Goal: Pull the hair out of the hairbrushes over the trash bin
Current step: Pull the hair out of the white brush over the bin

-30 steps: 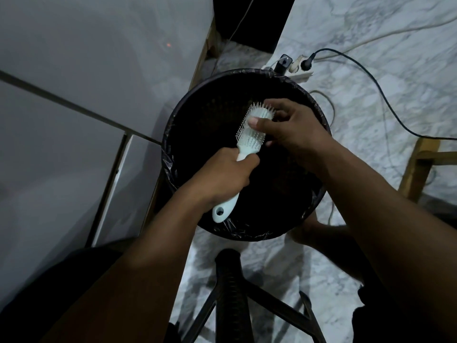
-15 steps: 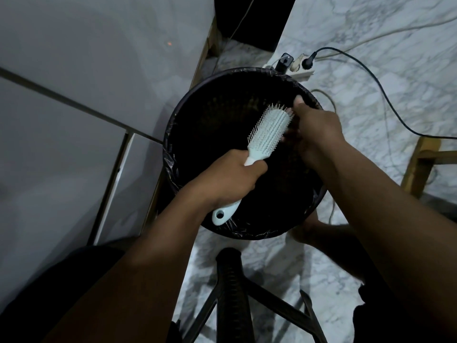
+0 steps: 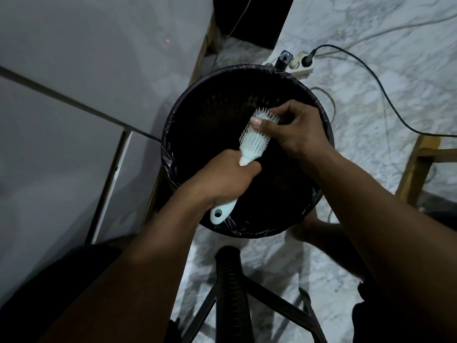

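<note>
Hanging right over the black-lined trash bin [image 3: 173, 159], a pale blue hairbrush [image 3: 252, 143] is gripped by its handle in the left hand [image 3: 227, 179], fist closed tight around it, loop end poking out toward 7 o'clock. Its bristle head is tilted up toward 1 o'clock, where it's pinched by the right hand [image 3: 296, 129], thumb pressed onto the bristles. Whether any hair is caught there can't be told, it's too dim. A power strip [image 3: 300, 68] is sitting at 12 o'clock behind the bin.
</note>
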